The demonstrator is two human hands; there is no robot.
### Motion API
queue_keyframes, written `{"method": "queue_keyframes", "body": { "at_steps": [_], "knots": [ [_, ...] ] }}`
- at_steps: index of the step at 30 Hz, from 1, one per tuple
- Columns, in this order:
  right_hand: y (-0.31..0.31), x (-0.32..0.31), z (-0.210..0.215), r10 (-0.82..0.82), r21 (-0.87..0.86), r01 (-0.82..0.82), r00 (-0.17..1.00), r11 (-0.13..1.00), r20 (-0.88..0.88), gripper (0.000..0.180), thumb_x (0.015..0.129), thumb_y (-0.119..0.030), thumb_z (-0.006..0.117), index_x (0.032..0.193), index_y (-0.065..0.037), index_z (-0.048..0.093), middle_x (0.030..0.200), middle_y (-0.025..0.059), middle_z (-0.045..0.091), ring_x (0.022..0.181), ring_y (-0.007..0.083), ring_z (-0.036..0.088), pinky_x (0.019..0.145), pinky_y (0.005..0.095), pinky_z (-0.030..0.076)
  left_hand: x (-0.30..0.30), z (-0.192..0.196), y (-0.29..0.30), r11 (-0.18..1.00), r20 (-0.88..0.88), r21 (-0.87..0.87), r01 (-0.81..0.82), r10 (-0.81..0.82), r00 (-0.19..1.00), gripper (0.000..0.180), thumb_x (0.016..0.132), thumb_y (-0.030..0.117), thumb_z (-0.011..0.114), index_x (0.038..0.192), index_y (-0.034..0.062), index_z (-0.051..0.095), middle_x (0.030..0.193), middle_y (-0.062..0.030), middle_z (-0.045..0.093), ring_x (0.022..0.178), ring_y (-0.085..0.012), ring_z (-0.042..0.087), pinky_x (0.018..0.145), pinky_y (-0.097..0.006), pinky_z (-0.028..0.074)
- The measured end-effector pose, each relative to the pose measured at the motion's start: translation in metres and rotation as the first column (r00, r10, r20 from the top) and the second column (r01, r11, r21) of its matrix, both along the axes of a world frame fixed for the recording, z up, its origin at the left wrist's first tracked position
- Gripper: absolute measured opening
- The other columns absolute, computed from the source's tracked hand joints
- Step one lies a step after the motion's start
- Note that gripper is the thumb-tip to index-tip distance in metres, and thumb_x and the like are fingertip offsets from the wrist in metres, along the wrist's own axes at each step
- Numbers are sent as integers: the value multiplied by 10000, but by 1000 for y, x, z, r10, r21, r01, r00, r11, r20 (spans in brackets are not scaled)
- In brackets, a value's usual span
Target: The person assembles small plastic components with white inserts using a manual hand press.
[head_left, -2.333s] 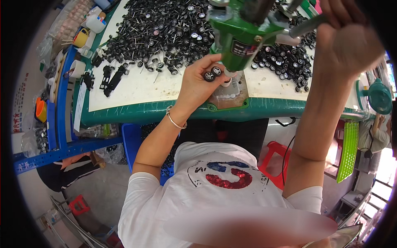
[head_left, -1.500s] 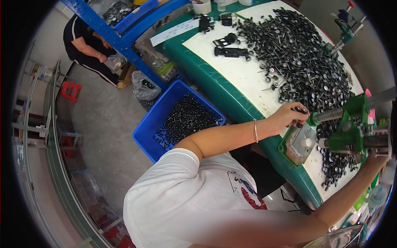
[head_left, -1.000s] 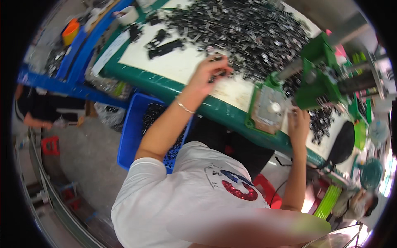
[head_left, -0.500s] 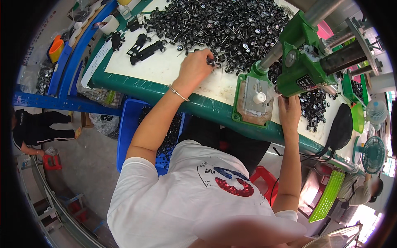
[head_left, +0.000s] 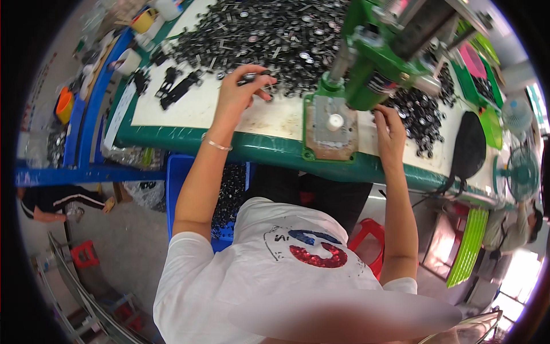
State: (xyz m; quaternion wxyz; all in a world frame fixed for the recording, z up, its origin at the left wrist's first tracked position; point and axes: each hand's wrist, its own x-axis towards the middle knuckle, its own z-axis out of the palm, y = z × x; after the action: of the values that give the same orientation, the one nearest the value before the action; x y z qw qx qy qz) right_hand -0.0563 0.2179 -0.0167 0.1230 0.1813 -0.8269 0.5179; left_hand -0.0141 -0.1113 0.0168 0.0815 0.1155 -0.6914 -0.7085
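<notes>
My left hand (head_left: 234,94) is raised over the white tabletop at the near edge of a large heap of small black wheels on metal axles (head_left: 269,43). Its fingers are bent around a dark wheel piece (head_left: 250,78), blurred by motion. To the right, my right hand (head_left: 391,133) is beside the green bench press (head_left: 375,69), fingers slightly bent and apart, with nothing visible in them. The press base (head_left: 331,129) has a grey plate with a round white fixture (head_left: 335,121) on it. A smaller pile of black wheels (head_left: 421,117) lies just past my right hand.
Black toy-car chassis parts (head_left: 179,92) lie at the table's left. A blue bin (head_left: 175,192) of black parts stands below the green table edge. On the right are a black cloth-like pad (head_left: 470,146), a green fan (head_left: 522,174) and a green basket (head_left: 468,246).
My left hand has drawn back to the left from the heap's edge, carrying a dark piece. My right hand has moved slightly away from the press base. The whole view has shifted.
</notes>
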Motion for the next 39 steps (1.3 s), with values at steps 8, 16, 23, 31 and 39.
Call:
{"method": "queue_keyframes", "body": {
  "at_steps": [8,16,23,31,39],
  "knots": [
    [-41,19,24,239,-384,-90,903,919,358,178,943,-123,566,1047,-6,650,805,-1,598,701,70,555,659,215,455,5,-13,28,885,-130,428,182,-140,982,215,823,25,633,1024,71,570,907,-120,683,787,-121,634,450,-177,339],
    [-58,28,23,319,-293,-220,879,931,354,203,902,-147,624,1059,-25,665,849,22,564,808,95,519,709,245,424,15,8,61,902,-90,334,273,-257,962,379,794,14,695,1165,30,620,880,-89,697,652,-26,530,454,-158,313],
    [-53,27,25,246,-163,-199,902,966,355,224,917,-169,605,1084,-35,672,830,12,558,756,89,515,668,236,413,15,12,76,902,-54,262,343,-341,938,300,802,20,699,1098,61,679,723,16,601,541,-8,434,457,-158,285],
    [-29,20,37,274,-510,-20,861,860,429,332,970,-224,526,1191,9,611,807,-48,553,667,27,480,593,187,390,17,21,95,933,-36,161,323,-322,946,283,760,30,740,1037,81,718,713,46,605,557,-4,432,489,-173,310],
    [10,-19,86,126,-560,82,938,824,323,324,980,-250,505,1119,18,625,782,-14,556,635,55,481,569,194,376,7,10,102,906,-61,265,329,-324,944,322,723,3,756,1038,45,710,740,24,631,606,-20,511,515,-179,345]
  ]
}}
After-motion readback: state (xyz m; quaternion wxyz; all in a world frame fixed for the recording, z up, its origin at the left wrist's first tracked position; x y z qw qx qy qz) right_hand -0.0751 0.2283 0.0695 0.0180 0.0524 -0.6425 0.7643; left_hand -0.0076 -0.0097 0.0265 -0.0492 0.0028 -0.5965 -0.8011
